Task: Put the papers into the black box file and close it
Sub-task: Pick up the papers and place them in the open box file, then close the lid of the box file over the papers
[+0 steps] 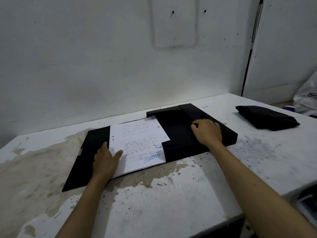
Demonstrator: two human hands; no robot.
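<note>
A black box file (180, 134) lies open and flat on the white table, its lid flap (85, 157) spread out to the left. A stack of white printed papers (137, 145) with a blue stamp rests half inside the tray, its left part lying over the flap. My left hand (106, 160) lies flat on the left edge of the papers, thumb on the top sheet. My right hand (207, 131) rests palm down on the tray's right side, fingers bent over the black wall.
A worn white table (171, 194) with brown bare patches stands against a white wall. A folded black item (267, 119) lies at the back right. A white plastic bag (307, 97) sits past the table's right edge.
</note>
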